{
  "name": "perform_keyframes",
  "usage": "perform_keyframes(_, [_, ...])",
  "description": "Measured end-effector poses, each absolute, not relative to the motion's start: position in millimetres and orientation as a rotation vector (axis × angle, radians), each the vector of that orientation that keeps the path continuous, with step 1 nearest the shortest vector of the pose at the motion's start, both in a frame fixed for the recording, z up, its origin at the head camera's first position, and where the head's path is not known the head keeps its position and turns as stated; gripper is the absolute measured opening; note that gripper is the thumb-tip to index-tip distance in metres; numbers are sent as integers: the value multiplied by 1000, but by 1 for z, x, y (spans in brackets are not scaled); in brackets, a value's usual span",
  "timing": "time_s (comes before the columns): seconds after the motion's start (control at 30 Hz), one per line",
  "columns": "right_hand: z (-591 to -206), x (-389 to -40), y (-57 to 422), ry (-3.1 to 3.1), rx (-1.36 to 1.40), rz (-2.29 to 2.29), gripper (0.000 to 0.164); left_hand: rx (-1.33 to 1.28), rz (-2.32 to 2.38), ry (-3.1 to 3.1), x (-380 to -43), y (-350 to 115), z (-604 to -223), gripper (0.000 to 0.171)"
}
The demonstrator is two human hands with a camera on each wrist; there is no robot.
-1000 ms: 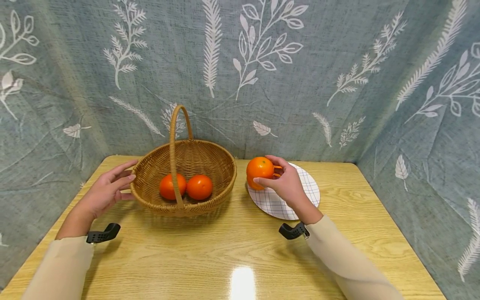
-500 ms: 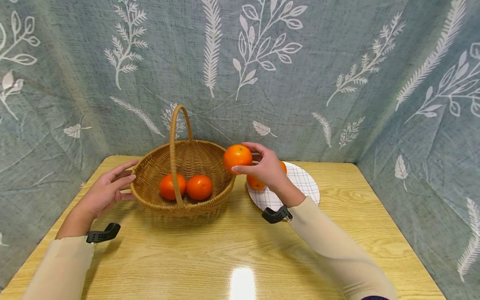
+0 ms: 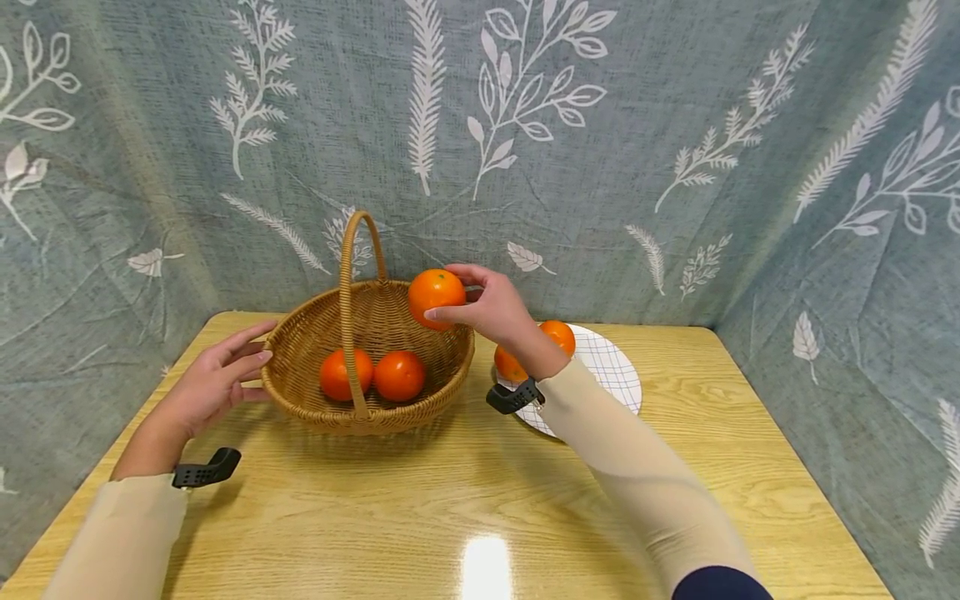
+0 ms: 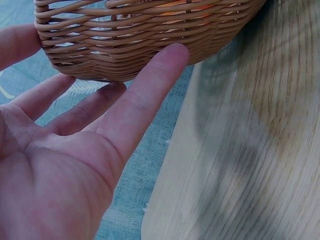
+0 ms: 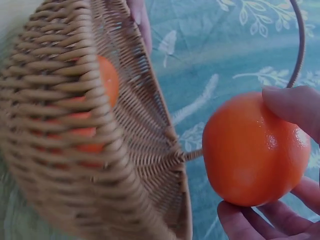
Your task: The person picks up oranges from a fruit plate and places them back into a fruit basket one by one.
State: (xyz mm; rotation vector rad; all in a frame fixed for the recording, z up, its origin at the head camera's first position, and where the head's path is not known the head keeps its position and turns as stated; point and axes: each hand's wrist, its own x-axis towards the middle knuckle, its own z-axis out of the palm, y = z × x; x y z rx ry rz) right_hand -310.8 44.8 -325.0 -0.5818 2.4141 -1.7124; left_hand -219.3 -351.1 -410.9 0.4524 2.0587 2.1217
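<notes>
My right hand [image 3: 498, 308] grips an orange [image 3: 435, 292] between thumb and fingers, held up over the right back rim of a wicker basket [image 3: 390, 418]. In the right wrist view the smooth, shiny orange [image 5: 250, 150] overlaps part of the basket's handle. Two redder round fruits [image 3: 399, 376] lie side by side in the basket, the left one partly behind the handle. At the basket's left end, my left hand [image 3: 210, 383] touches the outside with extended fingers. The left wrist view shows these fingertips [image 4: 172, 55] against the weave.
A white checked plate [image 3: 611, 379] stands right of the basket, bearing two oranges [image 3: 557, 335], partly covered by my right wrist. The wooden table [image 3: 375, 517] ends at a grey-blue leaf-patterned curtain [image 3: 585, 208] behind and at the sides.
My right hand has lifted the orange off the plate and carried it left and up to above the basket's right side. The oranges left on the plate have come into sight. My left hand stays put.
</notes>
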Motion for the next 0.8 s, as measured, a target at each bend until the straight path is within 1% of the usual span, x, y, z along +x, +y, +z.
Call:
perform_keyframes(0.2, [-319,-320,23,2387,-611,-1683,70,470,2125,2060,-220,-353,-410,60])
perform_keyframes(0.33, [-318,-325,11,2405,-625,-1634,68,477,2118,2072,-219,-352,-411,61])
perform_keyframes(0.63, [-328,-335,-13,2381,-621,-1637,67,474,2134,2058,-220,-351,-414,60])
perform_keyframes(0.8, [-333,-338,-23,2439,-611,-1564,70,481,2149,2040,-220,-350,-414,58])
